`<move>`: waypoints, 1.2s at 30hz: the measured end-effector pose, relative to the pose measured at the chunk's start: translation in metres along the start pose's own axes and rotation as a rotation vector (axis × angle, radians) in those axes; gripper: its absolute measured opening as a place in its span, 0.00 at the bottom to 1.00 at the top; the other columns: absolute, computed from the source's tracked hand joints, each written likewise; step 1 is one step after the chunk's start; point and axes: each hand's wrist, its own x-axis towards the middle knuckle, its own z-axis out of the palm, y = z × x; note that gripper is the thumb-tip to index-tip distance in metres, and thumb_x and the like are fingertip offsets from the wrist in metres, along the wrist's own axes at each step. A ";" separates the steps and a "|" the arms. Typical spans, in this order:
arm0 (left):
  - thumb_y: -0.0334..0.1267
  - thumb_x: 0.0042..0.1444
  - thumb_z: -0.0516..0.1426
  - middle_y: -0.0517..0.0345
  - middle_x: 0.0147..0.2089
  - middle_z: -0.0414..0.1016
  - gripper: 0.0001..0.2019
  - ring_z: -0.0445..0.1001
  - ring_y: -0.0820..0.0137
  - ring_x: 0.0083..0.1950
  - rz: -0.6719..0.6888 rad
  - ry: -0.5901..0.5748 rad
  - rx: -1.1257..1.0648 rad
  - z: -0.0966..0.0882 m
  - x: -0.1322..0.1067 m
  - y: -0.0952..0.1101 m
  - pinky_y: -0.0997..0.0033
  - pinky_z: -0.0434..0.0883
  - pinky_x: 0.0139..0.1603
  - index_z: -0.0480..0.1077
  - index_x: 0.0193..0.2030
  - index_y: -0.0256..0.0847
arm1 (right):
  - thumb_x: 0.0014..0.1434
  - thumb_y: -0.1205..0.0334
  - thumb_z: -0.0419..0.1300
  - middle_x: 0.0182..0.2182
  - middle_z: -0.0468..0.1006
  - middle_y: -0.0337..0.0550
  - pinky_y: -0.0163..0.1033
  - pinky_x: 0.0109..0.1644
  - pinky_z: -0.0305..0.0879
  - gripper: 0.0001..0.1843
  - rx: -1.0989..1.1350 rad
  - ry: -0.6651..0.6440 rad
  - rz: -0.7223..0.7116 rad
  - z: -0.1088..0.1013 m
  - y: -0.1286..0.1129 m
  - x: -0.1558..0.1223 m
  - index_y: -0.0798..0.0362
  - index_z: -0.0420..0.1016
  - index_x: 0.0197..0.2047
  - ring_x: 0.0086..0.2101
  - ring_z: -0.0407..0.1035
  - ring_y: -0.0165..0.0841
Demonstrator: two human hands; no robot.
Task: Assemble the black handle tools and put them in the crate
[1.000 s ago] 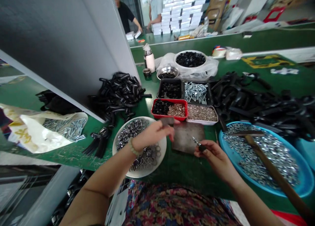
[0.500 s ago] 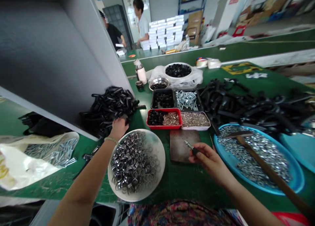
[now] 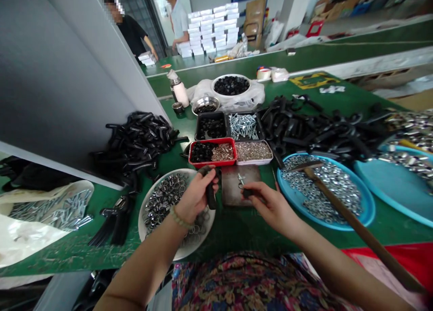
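My left hand (image 3: 199,189) is closed round a black plastic handle (image 3: 210,194), held above the right side of a white bowl (image 3: 144,216) of metal rings. In my right hand (image 3: 262,200) is a small bolt (image 3: 241,179) with a black knob at its near end, pinched between thumb and fingers. The bolt's metal tip points away from me, over a flat metal plate (image 3: 230,198) on the table. A gap separates the handle from the bolt. Black handles (image 3: 142,135) lie heaped at the left, beside the grey panel.
A red tray (image 3: 203,163) and a white tray (image 3: 260,160) of small parts stand beyond the plate. On the right, a hammer (image 3: 334,200) lies across a blue basin (image 3: 370,211) of nuts. Two people work at the far bench. A grey panel (image 3: 84,67) rises at the left.
My left hand has come from the handle pile toward the middle, now with a black handle in it. My right hand still holds the bolt and knob. The view has shifted right.
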 end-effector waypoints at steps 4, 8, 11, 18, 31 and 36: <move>0.37 0.46 0.67 0.64 0.32 0.66 0.21 0.66 0.80 0.28 -0.087 -0.057 0.051 0.025 -0.011 -0.031 0.81 0.66 0.26 0.64 0.44 0.41 | 0.62 0.71 0.51 0.45 0.77 0.48 0.43 0.49 0.73 0.17 -0.316 -0.044 -0.231 -0.005 -0.008 -0.006 0.50 0.68 0.53 0.45 0.74 0.36; 0.38 0.45 0.67 0.66 0.31 0.65 0.22 0.65 0.80 0.27 -0.122 -0.095 0.051 0.036 -0.012 -0.037 0.82 0.62 0.23 0.62 0.43 0.42 | 0.63 0.72 0.49 0.48 0.77 0.49 0.42 0.50 0.72 0.18 -0.342 -0.054 -0.251 -0.004 -0.006 -0.012 0.50 0.65 0.55 0.47 0.73 0.36; 0.37 0.45 0.67 0.67 0.29 0.64 0.22 0.63 0.81 0.26 -0.100 -0.123 0.106 0.038 -0.011 -0.039 0.83 0.59 0.22 0.61 0.43 0.42 | 0.63 0.71 0.50 0.45 0.78 0.46 0.39 0.47 0.73 0.16 -0.251 -0.040 -0.159 -0.006 -0.001 -0.016 0.51 0.66 0.53 0.44 0.75 0.33; 0.38 0.48 0.64 0.67 0.29 0.65 0.20 0.60 0.82 0.23 -0.074 -0.268 0.583 0.024 -0.009 -0.037 0.80 0.57 0.22 0.62 0.45 0.40 | 0.64 0.71 0.49 0.45 0.77 0.47 0.44 0.51 0.69 0.16 -0.184 -0.365 -0.109 -0.025 -0.001 -0.017 0.50 0.68 0.52 0.46 0.73 0.36; 0.39 0.42 0.69 0.61 0.35 0.76 0.26 0.75 0.71 0.31 -0.002 -0.357 0.387 0.029 -0.018 -0.054 0.68 0.70 0.38 0.61 0.45 0.41 | 0.59 0.56 0.64 0.32 0.78 0.38 0.32 0.32 0.68 0.22 0.857 -0.263 0.408 -0.013 0.013 -0.016 0.48 0.55 0.48 0.29 0.76 0.28; 0.43 0.44 0.67 0.65 0.30 0.72 0.24 0.71 0.75 0.27 0.069 -0.236 0.312 0.029 -0.021 -0.060 0.71 0.69 0.34 0.62 0.45 0.40 | 0.56 0.55 0.66 0.29 0.78 0.37 0.30 0.29 0.66 0.23 0.919 -0.216 0.468 -0.003 0.001 -0.013 0.49 0.55 0.46 0.26 0.75 0.28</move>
